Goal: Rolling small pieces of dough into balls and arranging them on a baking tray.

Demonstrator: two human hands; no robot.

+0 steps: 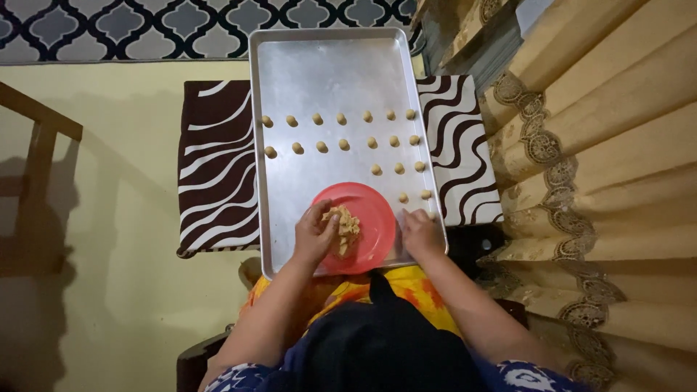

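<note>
A large metal baking tray (327, 65) lies in front of me on a brown and white striped cushion (218, 174). Several small dough balls (341, 145) sit on it in rows. A red plate (374, 218) at the tray's near end holds a lump of beige dough (347, 226). My left hand (314, 236) rests on the plate's left side, fingers touching the dough lump. My right hand (421, 232) is at the tray's near right corner, fingertips down on the tray next to a dough ball; whether it holds dough is hidden.
A tan curtain with embroidered trim (595, 160) hangs along the right. A patterned blue and white rug (145, 29) lies at the top. Yellow floor (109, 218) spreads to the left, with a wooden frame (36, 138) at the far left.
</note>
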